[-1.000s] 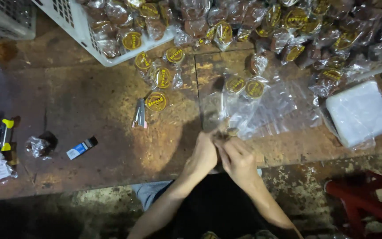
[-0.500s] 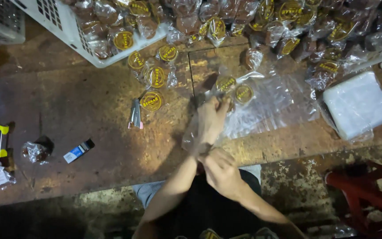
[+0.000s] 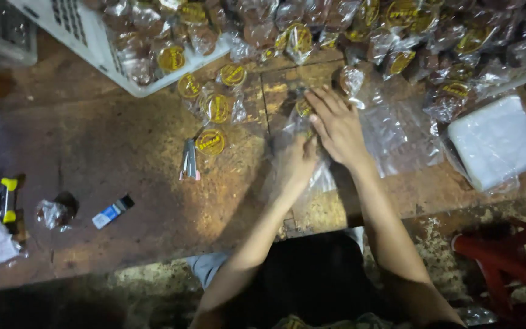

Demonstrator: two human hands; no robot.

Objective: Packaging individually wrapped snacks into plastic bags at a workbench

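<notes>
My left hand (image 3: pixel 298 163) is closed on a clear plastic bag (image 3: pixel 321 176) that lies on the wooden table (image 3: pixel 123 140). Just beyond it, my right hand (image 3: pixel 337 125) lies flat with its fingers spread. Its fingertips touch a small wrapped brown packet with a round yellow label (image 3: pixel 302 108). Many more such wrapped packets (image 3: pixel 409 36) are heaped along the far side of the table. Both forearms reach forward from my body at the bottom of the view.
A white plastic crate (image 3: pixel 92 36) with packets stands at the far left, and loose packets (image 3: pixel 211 141) lie beside it. A small metal tool (image 3: pixel 189 159) lies mid-table. A stack of clear bags (image 3: pixel 497 140) sits at right. A red stool (image 3: pixel 506 262) stands at lower right.
Both hands have moved from the near table edge forward to the packets. The right hand has opened out flat, and the left came up with the clear bag.
</notes>
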